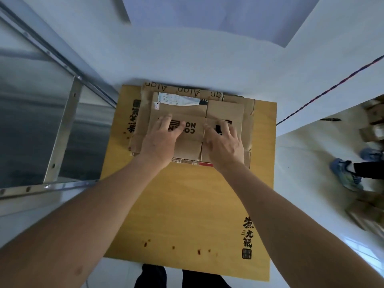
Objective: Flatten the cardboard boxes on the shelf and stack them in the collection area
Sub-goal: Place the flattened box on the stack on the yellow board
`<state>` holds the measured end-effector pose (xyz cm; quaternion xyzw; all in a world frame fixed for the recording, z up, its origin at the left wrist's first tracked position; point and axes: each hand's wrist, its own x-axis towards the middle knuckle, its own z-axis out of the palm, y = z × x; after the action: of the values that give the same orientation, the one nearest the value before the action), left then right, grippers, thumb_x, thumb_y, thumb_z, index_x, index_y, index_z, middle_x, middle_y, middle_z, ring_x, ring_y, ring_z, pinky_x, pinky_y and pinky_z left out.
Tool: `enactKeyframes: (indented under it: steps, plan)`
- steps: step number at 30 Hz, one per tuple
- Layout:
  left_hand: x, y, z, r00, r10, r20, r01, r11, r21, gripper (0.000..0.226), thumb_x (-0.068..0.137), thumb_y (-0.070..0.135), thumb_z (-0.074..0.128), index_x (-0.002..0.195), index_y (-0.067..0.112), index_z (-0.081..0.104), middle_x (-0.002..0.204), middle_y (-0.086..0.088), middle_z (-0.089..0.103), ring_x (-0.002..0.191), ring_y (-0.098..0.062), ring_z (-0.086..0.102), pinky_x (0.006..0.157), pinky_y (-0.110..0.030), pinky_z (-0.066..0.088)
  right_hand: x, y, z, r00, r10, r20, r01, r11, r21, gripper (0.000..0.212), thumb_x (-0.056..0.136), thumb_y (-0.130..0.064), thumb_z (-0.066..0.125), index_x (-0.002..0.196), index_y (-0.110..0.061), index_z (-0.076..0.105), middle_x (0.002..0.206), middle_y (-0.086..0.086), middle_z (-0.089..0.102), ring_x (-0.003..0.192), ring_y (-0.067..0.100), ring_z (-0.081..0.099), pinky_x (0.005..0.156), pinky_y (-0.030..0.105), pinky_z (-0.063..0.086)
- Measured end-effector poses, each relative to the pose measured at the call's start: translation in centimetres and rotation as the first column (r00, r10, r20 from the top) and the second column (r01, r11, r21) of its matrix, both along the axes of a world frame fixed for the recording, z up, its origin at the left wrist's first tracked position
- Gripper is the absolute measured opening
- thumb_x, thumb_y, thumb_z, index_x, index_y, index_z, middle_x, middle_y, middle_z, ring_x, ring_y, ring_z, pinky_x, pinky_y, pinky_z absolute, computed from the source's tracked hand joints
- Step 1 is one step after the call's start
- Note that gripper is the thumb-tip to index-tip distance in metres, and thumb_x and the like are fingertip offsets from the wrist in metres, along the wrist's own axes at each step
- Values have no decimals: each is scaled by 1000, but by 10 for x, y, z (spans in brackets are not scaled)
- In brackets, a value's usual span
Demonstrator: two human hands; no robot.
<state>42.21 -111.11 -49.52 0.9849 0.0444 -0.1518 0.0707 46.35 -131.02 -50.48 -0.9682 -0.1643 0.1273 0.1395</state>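
Box [182, 129], flattened, lies on top of a stack of flat cardboard [248, 113], and both hands are down on it. Left hand [161, 140] is spread, fingers near straight, palm pressing the panel over the black print. Right hand [225, 142] is flat too, fingers splayed across the seam and a dark mark, pressing, gripping nothing. The stack sits at the far end of a big yellow sheet [187, 204] with black characters, lying on the white floor [301, 163]. A white label [176, 99] shows at the box's far edge. Metal shelf [62, 121] stands to the left. Off right, someone's blue shoes [346, 175] beside more cardboard.
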Motion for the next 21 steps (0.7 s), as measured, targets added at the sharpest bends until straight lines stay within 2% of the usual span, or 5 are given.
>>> enactKeyframes:
  steps: [6, 9, 12, 17, 21]
  plan:
    - [8, -1, -2, 998, 3, -64, -1, 999, 35, 85, 100, 0, 55, 163, 41, 14, 173, -7, 7, 158, -32, 11, 113, -45, 47, 7, 4, -1, 998, -22, -63, 19, 999, -49, 51, 101, -21, 59, 147, -37, 45, 154, 3, 36, 143, 29, 34, 105, 44, 48]
    - [14, 0, 8, 993, -33, -115, 36, 999, 32, 70, 106, 22, 53, 164, 37, 16, 172, -11, 10, 157, -34, 14, 118, -48, 40, 10, 9, 11, 990, -54, -127, 46, 997, -62, 51, 97, -14, 61, 142, -35, 51, 151, 4, 38, 142, 29, 37, 96, 44, 53]
    - [17, -1, 27, 992, -57, -115, 62, 997, 35, 65, 105, 40, 52, 163, 33, 23, 167, -14, 23, 151, -35, 30, 115, -49, 40, 11, 12, 30, 981, -99, -164, 95, 995, -31, 44, 96, -12, 58, 135, -33, 57, 144, 2, 41, 132, 27, 45, 90, 44, 55]
    - [-3, 1, 66, 995, -99, -5, 99, 995, 16, 63, 105, 43, 49, 162, 26, 29, 168, -11, 26, 154, -32, 25, 125, -52, 25, -9, 18, 67, 994, -25, -102, 36, 993, 113, 41, 104, -21, 51, 145, -26, 54, 151, 3, 45, 135, 26, 49, 103, 42, 47]
    - [-29, 15, 107, 989, -142, 48, 142, 990, 0, 62, 106, 46, 45, 161, 22, 30, 166, -9, 31, 154, -28, 29, 125, -52, 26, -34, 29, 112, 996, 18, -83, -7, 990, 141, 46, 107, -35, 46, 151, -23, 49, 156, 4, 45, 141, 27, 46, 113, 43, 38]
